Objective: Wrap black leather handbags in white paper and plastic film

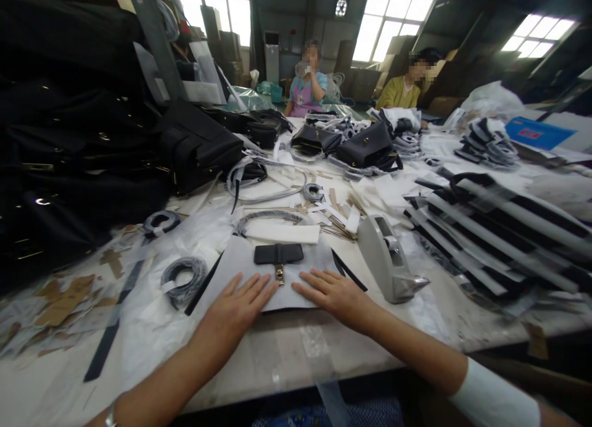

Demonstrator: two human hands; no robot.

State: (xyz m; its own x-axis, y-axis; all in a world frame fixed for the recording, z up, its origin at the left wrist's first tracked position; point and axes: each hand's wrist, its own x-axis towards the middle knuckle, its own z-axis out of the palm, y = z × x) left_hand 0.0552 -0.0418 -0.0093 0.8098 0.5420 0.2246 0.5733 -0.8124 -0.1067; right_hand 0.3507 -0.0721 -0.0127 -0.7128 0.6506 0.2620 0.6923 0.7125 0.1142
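Note:
A black handbag lies flat in front of me, mostly covered by a sheet of white wrapping paper [222, 266]. Its dark flap tab [263, 254] and gold clasp [280, 274] show on top of the paper. My left hand [243, 300] rests with spread fingers on the paper to the left of the clasp. On the other side my right hand [330, 294] also lies flat, fingers stretched out. Behind the bag are a folded white strip [282, 233] and a plastic-wrapped strap [268, 216].
A grey tape dispenser [386, 260] stands right of the bag. Coiled wrapped straps [185, 279] lie to the left. Black bags [69, 137] are piled at far left, wrapped pieces [504, 242] at right. Two people [308, 84] are across the table.

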